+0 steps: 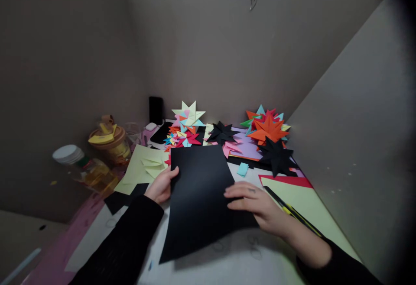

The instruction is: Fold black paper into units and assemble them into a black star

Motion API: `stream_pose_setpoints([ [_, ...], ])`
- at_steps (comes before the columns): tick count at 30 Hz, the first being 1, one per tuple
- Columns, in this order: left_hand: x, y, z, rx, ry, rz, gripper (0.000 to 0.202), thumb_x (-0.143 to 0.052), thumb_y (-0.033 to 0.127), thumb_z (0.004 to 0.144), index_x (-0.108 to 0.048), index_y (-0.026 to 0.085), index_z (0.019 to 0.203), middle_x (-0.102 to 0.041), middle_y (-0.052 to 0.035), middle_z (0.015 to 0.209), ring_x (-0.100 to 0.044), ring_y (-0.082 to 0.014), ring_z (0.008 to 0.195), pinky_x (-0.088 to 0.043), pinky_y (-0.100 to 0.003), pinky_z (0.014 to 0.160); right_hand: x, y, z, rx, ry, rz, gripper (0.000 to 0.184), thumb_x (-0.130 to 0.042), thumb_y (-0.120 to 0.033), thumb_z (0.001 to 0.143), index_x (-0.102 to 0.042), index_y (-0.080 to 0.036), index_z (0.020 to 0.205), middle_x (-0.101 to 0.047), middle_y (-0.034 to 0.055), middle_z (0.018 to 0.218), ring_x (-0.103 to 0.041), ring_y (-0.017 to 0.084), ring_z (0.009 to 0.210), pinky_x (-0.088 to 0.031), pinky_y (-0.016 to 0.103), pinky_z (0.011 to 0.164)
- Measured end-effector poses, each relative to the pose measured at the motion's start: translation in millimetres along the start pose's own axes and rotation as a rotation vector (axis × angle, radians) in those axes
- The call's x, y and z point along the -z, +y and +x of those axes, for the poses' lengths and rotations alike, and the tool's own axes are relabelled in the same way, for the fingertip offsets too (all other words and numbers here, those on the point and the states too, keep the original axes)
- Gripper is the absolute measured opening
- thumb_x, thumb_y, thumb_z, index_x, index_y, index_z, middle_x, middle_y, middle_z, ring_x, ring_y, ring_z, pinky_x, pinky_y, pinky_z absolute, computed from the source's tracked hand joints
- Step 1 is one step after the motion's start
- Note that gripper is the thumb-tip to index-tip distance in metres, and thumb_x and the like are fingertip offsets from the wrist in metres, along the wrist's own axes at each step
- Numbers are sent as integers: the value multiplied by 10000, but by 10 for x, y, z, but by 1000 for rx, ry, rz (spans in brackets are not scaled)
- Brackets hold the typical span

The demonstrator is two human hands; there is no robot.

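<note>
A large black paper sheet (198,198) lies on the table in front of me. My left hand (160,186) grips its left edge, thumb on top and fingers curled under. My right hand (256,205) rests flat on the sheet's right side, fingers stretched toward the left. Both arms wear black sleeves.
Folded paper stars stand at the back: a pale yellow one (189,114), black ones (222,133) (276,156) and an orange one (268,130). Pale yellow sheets (143,168) (308,207), a pen (292,211), a phone (160,132), a jar (108,140) and a white-lidded bottle (73,157) lie around. Grey walls close in.
</note>
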State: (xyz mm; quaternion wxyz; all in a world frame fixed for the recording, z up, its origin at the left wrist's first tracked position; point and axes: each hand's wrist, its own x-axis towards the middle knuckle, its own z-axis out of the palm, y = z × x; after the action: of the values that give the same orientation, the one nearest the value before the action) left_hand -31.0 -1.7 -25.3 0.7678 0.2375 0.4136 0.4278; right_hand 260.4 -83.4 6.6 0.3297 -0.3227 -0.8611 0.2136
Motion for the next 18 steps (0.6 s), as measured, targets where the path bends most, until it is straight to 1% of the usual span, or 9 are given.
stream_pose_setpoints([
  [1,-21,-8,-22,-37,-22,10,361,-614,177,800,-553,149,1155,-720,-104,908,-700,-221,762,-557,-350,732,-39,38,55,-128,42,91,231,-522,-237,870,-710,-271,999,-708,46,967,-648,223,915,-496,371,842],
  [3,-61,-26,-71,-91,-55,37,371,-655,206,779,-574,163,1138,-716,-91,951,-692,-212,804,-543,-322,757,-130,151,181,-462,306,183,254,-500,-336,883,-724,-216,888,-706,49,876,-652,217,794,-511,332,714],
  [4,-77,-38,-94,-107,-71,53,378,-677,207,760,-587,166,1124,-714,-85,965,-687,-211,825,-534,-311,769,-176,216,244,-566,448,214,256,-530,-375,861,-720,-204,866,-689,66,973,-635,228,869,-498,338,752],
  [6,-98,-65,-131,-121,-126,87,386,-711,195,722,-611,162,1093,-707,-84,1000,-673,-222,883,-515,-304,800,-257,337,346,-634,612,330,248,-644,-424,761,-713,-188,800,-629,85,1129,-592,247,974,-472,338,806],
  [8,-112,-95,-151,-113,-192,108,375,-727,197,699,-631,156,1060,-700,-88,1019,-656,-242,932,-500,-309,815,-323,424,397,-669,638,505,279,-684,-449,710,-693,-181,786,-642,85,1065,-591,241,930,-469,335,774],
  [11,-141,-126,-157,-86,-244,106,397,-702,285,743,-606,171,1111,-672,-99,1089,-629,-257,994,-483,-324,833,-395,497,376,-744,652,585,309,-672,-486,706,-641,-181,738,-637,29,742,-568,194,696,-444,301,627],
  [14,-183,-129,-170,-238,-199,69,541,-613,475,799,-473,244,1268,-564,-96,1271,-570,-254,1095,-456,-348,888,-431,544,306,-796,719,401,336,-664,-501,703,-554,-191,633,-525,-25,580,-463,149,568,-363,263,537],
  [16,-195,-124,-190,-382,-176,135,681,-644,586,718,-425,278,1285,-492,-93,1342,-533,-266,1135,-454,-345,888,-437,569,269,-823,728,249,361,-648,-490,722,-482,-199,588,-435,-48,539,-388,127,538,-305,248,509],
  [18,-190,-122,-211,-401,-175,299,754,-737,572,616,-453,263,1242,-501,-105,1316,-528,-286,1132,-468,-332,859,-434,580,246,-839,713,131,379,-628,-471,747,-421,-205,575,-361,-60,538,-334,116,536,-266,243,502],
])
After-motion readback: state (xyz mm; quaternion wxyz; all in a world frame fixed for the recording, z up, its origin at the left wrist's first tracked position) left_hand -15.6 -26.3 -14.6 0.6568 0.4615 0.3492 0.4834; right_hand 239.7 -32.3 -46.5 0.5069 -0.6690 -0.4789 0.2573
